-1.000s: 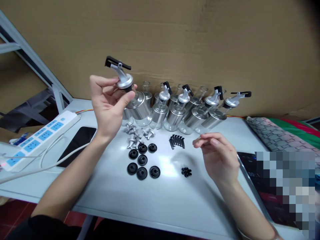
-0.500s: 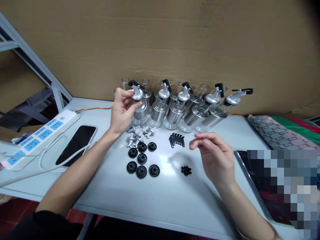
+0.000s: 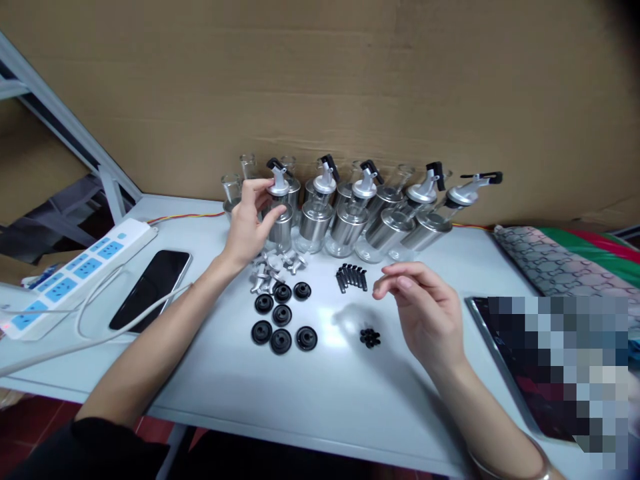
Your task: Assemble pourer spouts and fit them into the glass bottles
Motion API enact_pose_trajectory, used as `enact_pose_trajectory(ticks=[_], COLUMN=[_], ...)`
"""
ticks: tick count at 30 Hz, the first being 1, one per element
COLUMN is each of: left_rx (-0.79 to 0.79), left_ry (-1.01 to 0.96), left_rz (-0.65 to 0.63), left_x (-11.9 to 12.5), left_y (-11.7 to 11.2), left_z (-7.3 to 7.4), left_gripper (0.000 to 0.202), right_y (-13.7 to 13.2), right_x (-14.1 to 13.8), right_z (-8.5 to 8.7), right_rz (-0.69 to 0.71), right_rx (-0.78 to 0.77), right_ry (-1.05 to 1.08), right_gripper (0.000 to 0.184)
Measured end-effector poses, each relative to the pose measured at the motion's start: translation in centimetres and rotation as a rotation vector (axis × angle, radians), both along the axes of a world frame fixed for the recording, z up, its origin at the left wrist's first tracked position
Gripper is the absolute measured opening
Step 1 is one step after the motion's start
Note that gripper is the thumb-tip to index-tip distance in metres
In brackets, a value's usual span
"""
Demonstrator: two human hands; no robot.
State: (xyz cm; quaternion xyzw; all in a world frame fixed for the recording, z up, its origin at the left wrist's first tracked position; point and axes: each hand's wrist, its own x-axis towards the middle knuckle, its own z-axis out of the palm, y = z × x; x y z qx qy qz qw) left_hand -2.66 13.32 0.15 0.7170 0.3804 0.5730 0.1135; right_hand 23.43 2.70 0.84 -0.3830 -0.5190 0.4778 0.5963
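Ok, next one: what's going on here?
The person's left hand is at the leftmost spouted bottle, thumb and index finger about its upper part; whether it grips is unclear. The right hand is raised over the table, nothing visible in it. Four more spouted bottles stand alongside, with spoutless ones behind. Loose silver spouts, seven black discs, black levers and small black pieces lie in front.
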Motion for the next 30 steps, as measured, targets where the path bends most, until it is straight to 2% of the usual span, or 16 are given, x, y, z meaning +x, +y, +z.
enact_pose_trajectory(ticks=[7,12,16,21,24,30], left_rx=[0.001,0.145,0.17,0.128,0.125,0.129], left_ry=[0.205,0.354,0.25,0.209,0.228,0.248], left_rz=[0.008,0.219,0.363,0.345,0.311,0.288], left_x=[-0.3,-1.4,-2.7,-3.1,-2.8,-2.6], left_y=[-0.2,-0.6,-0.2,1.0,1.4,1.1], left_z=[0.4,1.6,2.1,0.9,0.2,0.0], left_gripper=[0.043,0.054,0.068,0.069,0.058,0.05], right_y=[0.2,0.2,0.2,0.2,0.2,0.2], right_x=[0.0,0.0,-0.1,-0.2,-0.2,-0.1], right_z=[-0.2,-0.1,-0.1,-0.1,-0.2,-0.2], right_rz=[-0.014,-0.033,-0.049,-0.044,-0.044,-0.054], right_rx=[0.0,-0.003,0.003,-0.005,-0.006,-0.016], right_ry=[-0.021,-0.032,-0.04,-0.043,-0.037,-0.047], right_gripper=[0.011,0.011,0.011,0.011,0.011,0.011])
